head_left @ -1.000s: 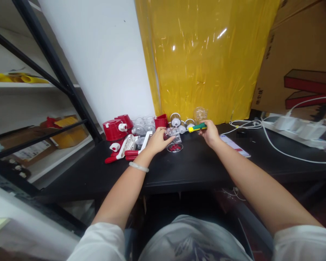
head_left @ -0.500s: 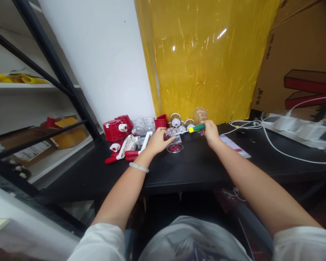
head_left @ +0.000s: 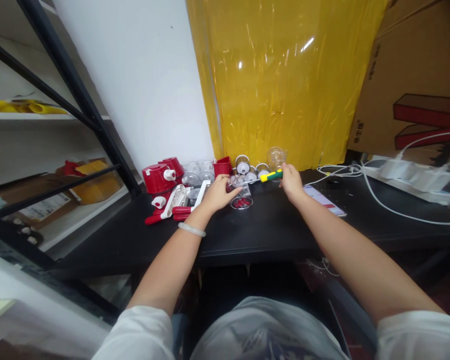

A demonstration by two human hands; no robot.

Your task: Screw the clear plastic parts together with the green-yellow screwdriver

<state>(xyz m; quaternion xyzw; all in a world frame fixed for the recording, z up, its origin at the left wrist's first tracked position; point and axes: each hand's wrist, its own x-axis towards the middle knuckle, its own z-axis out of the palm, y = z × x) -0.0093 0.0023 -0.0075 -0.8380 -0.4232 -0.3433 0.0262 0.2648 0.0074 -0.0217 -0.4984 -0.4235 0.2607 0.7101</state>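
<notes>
My left hand (head_left: pixel 220 193) is closed round a clear plastic part (head_left: pixel 235 183) that lies on its side above the black table. In my right hand (head_left: pixel 291 183) is the handle of a green and yellow screwdriver (head_left: pixel 272 176), held level. Its thin shaft points left and reaches the clear part near my left fingertips; the exact contact is too small to make out. Just below, a clear round dish (head_left: pixel 242 202) holds small red pieces. Behind my hands stand several metallic cylinders (head_left: pixel 242 165) and a clear rounded container (head_left: pixel 276 158).
Red housings (head_left: pixel 158 178), red and white handled parts (head_left: pixel 176 201) and clear cups (head_left: pixel 198 172) crowd the left. A red cup (head_left: pixel 222 166) stands behind. To the right lie a phone (head_left: pixel 324 200), white cables and a power strip (head_left: pixel 412 181). A black-framed shelf (head_left: pixel 93 120) borders the left.
The screwdriver handle has turned about its own axis, showing more yellow now, and the fingers of my right hand have shifted slightly on it. My left hand stays in place.
</notes>
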